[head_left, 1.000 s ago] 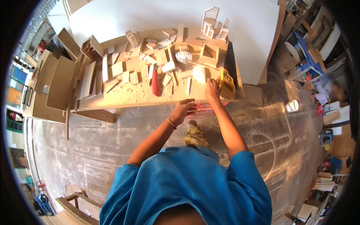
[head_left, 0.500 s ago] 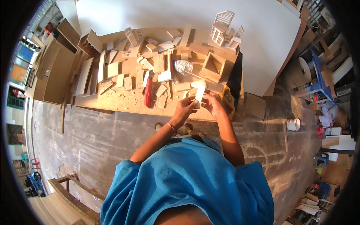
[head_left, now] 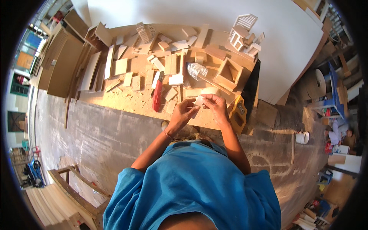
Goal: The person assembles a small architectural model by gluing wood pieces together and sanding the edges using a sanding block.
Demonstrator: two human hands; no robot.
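Observation:
Both hands meet over the front edge of the workbench (head_left: 126, 105). Between their fingertips is a small pale, flat piece (head_left: 199, 101); its material cannot be made out. My left hand (head_left: 183, 115) pinches it from the left, fingers closed. From the right, my right hand (head_left: 217, 108) grips it between thumb and curled fingers. Just beyond the right hand lies a pale rounded object (head_left: 210, 91), partly covered by the fingers. A red-handled utility knife (head_left: 157, 96) rests on the bench left of my hands. Right of them is a yellow-handled saw (head_left: 239, 114).
Several wood offcuts (head_left: 136, 83) and shavings cover the bench. An open wooden box (head_left: 229, 73), a clear plastic bottle (head_left: 197, 70) and miniature wooden furniture (head_left: 242, 36) stand farther back. Boards (head_left: 63, 65) lean at left. A white bucket (head_left: 302, 137) stands on the floor at right.
The pale piece was held upright as a longer strip; now only a small part shows between my fingers. My right hand has moved up and over it. The view has shifted slightly.

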